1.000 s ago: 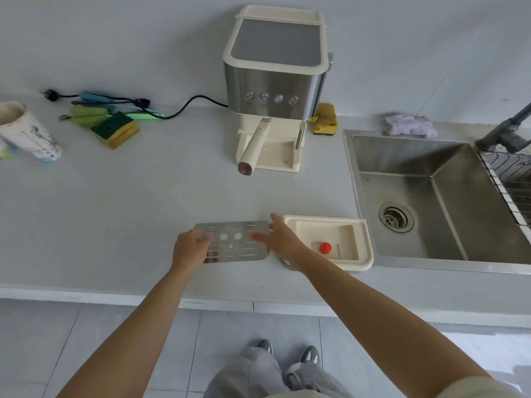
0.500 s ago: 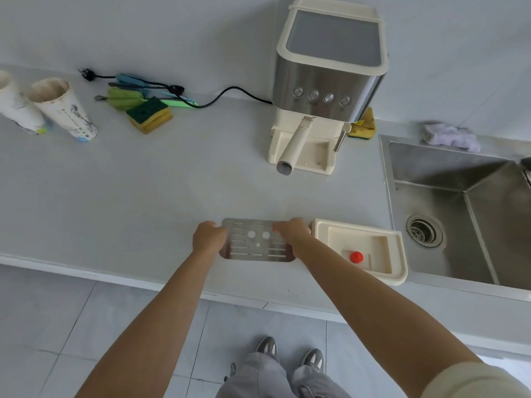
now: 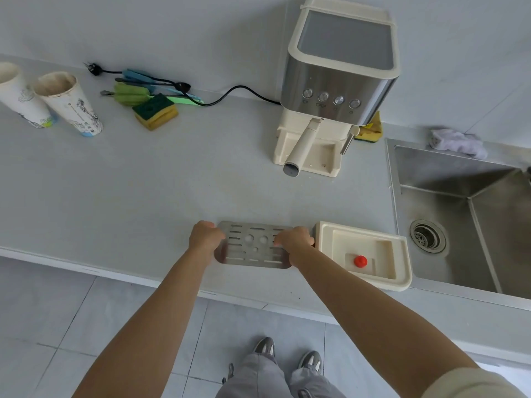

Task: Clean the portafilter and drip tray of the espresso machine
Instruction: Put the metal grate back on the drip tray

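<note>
fingers (image 3: 211,225) of the left hand (image 3: 205,237) and right hand (image 3: 294,239) curl round the short ends of the slotted steel drip grate (image 3: 253,245), gripping it near the front edge of the pale grey worktop (image 3: 143,182) (tiled floor (image 3: 86,326) below). the cream plastic drip tray (image 3: 399,254) lies just right of it, by the steel sink (image 3: 459,202); open worktop stretches left. the cream-handled portafilter (image 3: 301,147) sits in the espresso machine (image 3: 339,81) behind. a second ago the right fingers lay spread.
</note>
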A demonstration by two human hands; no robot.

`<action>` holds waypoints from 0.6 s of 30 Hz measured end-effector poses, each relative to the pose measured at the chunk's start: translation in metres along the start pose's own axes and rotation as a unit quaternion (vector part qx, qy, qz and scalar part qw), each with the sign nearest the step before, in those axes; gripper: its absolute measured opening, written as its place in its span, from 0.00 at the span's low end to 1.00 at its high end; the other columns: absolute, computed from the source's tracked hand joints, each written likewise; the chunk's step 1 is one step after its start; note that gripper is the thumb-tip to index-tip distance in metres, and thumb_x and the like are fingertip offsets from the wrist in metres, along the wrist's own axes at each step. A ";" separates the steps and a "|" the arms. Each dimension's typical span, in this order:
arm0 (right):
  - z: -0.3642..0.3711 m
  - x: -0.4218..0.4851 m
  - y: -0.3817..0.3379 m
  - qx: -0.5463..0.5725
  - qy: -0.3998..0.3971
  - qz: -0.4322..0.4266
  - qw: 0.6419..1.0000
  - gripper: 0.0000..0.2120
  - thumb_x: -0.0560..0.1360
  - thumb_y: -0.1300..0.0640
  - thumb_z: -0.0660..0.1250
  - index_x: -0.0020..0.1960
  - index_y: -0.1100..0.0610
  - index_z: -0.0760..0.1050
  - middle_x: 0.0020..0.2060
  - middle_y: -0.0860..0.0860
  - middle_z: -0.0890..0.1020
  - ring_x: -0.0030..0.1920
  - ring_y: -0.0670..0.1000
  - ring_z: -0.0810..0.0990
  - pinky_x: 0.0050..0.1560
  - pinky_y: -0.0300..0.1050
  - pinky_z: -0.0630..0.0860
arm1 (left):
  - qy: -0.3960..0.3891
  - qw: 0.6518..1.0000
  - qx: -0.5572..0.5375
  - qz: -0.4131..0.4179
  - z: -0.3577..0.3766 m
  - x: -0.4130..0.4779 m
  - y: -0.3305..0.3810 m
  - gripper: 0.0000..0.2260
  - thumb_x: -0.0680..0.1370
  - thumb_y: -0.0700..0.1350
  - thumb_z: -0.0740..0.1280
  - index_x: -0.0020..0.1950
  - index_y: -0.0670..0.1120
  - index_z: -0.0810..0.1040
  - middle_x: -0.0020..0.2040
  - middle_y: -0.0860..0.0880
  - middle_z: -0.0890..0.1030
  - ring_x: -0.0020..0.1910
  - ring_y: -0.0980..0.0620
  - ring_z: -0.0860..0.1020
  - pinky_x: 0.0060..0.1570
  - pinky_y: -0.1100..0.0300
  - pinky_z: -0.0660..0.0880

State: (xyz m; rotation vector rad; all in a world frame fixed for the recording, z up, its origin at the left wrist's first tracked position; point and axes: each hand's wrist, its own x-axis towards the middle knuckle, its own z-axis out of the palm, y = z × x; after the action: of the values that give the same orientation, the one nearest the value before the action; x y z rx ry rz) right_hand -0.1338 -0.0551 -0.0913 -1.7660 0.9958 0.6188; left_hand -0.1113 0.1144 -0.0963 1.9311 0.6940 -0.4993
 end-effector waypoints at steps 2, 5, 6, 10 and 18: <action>0.000 0.000 0.002 -0.004 0.009 -0.010 1.000 0.28 0.69 0.61 0.66 0.68 0.62 0.64 0.64 0.59 0.68 0.52 0.54 0.65 0.58 0.50 0.70 | -0.012 1.000 -0.003 -0.004 -0.002 0.000 -0.002 0.16 0.71 0.27 0.59 0.29 0.44 0.62 0.31 0.46 0.64 0.37 0.48 0.65 0.38 0.58 0.62; 0.002 -0.004 0.003 0.005 0.023 0.004 1.000 0.30 0.71 0.62 0.69 0.68 0.62 0.60 0.66 0.60 0.62 0.61 0.58 0.66 0.55 0.50 0.71 | -0.020 1.000 -0.002 -0.005 -0.005 0.002 -0.007 0.12 0.71 0.28 0.61 0.30 0.39 0.70 0.34 0.43 0.71 0.42 0.47 0.70 0.40 0.57 0.66; 0.003 -0.005 0.004 0.002 0.025 0.004 1.000 0.30 0.71 0.63 0.69 0.68 0.62 0.60 0.66 0.59 0.61 0.63 0.59 0.66 0.56 0.51 0.72 | -0.022 1.000 -0.006 -0.004 -0.005 0.001 -0.008 0.08 0.72 0.28 0.62 0.34 0.36 0.74 0.38 0.43 0.74 0.44 0.46 0.71 0.42 0.56 0.67; 0.002 -0.010 0.008 -0.025 0.032 -0.028 0.999 0.30 0.70 0.63 0.71 0.67 0.63 0.60 0.66 0.59 0.62 0.64 0.60 0.66 0.62 0.56 0.72 | -0.006 1.000 -0.011 0.019 -0.009 -0.002 -0.010 0.08 0.73 0.32 0.66 0.51 0.36 0.77 0.47 0.43 0.76 0.48 0.47 0.73 0.47 0.56 0.69; -0.016 -0.018 0.027 -0.042 0.067 -0.166 0.983 0.32 0.67 0.54 0.74 0.65 0.62 0.64 0.61 0.57 0.67 0.62 0.58 0.67 0.63 0.55 0.71 | 0.021 0.996 -0.005 0.089 -0.010 -0.021 0.002 0.09 0.69 0.37 0.72 0.46 0.40 0.74 0.45 0.43 0.77 0.44 0.46 0.74 0.44 0.57 0.67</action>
State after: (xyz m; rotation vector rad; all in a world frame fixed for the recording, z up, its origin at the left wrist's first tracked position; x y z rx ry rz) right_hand -0.1670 -0.0688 -0.0847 -2.0139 0.7482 0.3377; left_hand -0.1254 0.1172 -0.0775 1.9772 0.5429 -0.3437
